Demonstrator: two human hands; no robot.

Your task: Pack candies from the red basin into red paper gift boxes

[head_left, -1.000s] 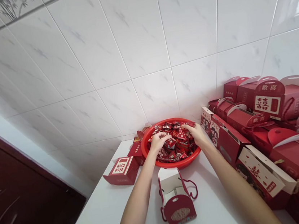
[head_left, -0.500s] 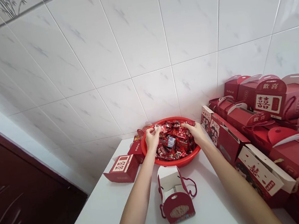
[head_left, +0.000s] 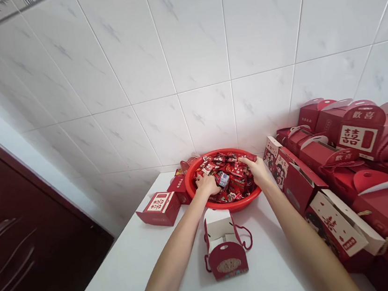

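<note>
A red plastic basin [head_left: 235, 205] full of wrapped candies [head_left: 236, 183] stands against the wall. My left hand [head_left: 208, 184] reaches down into the near left side of the pile, fingers apart, their tips partly hidden among the wrappers. At the right side of the basin, my right hand [head_left: 259, 170] pinches a red candy packet [head_left: 251, 157] between thumb and fingers. In front of the basin a dark red gift box [head_left: 228, 259] stands with its top open and cord handles hanging at the sides. Its white inside shows.
To the left on the white table [head_left: 131, 271] lies a closed red gift box [head_left: 159, 209], with another red box [head_left: 178, 188] behind it. Many red boxes [head_left: 360, 144] crowd the right side. A dark red door [head_left: 30, 222] is at far left.
My left hand has moved down and toward me, deeper into the candies, away from the red-and-white packet at its fingertips. My right hand stays at the basin's right side. The view has shifted slightly.
</note>
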